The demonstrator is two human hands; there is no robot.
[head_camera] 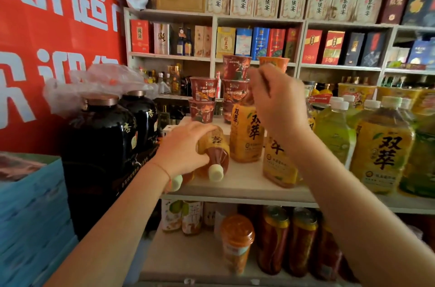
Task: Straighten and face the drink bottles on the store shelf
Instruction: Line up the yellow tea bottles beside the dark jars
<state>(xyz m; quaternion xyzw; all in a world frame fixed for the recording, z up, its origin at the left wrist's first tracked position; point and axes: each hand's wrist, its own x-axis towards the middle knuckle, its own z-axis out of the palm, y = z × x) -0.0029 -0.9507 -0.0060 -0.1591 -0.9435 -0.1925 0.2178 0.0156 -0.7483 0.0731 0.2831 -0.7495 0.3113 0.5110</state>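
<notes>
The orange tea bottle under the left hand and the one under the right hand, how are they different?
The left hand rests on an orange-labelled tea bottle lying on its side, white cap toward the camera. The right hand grips the top of an upright orange-labelled tea bottle, cap hidden. Both share the same label on the white shelf.

head view | faces forward, slightly down | close to shelf (235, 183) | edges blurred, perhaps wide-angle

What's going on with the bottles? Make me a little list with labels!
left hand: resting on a tea bottle lying on its side, cap toward the camera
right hand: gripping the top of an upright tea bottle
shelf: more upright bottles to the right
behind: stacked noodle cups
</notes>
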